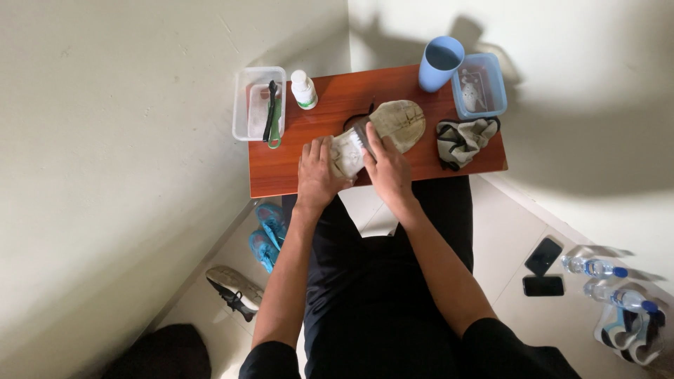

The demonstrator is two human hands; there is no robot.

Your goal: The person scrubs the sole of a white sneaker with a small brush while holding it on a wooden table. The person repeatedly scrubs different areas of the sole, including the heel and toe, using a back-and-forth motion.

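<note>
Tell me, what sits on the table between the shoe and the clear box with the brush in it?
In the head view, a small white bottle stands between the shoe and the clear box.

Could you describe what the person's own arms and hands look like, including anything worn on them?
Both arms are bare from the upper arm down, with short black sleeves ending above the elbows. The left hand and right hand are bare: no gloves, and no watch, bracelet or ring shows. The black trousers match the sleeves.
</note>
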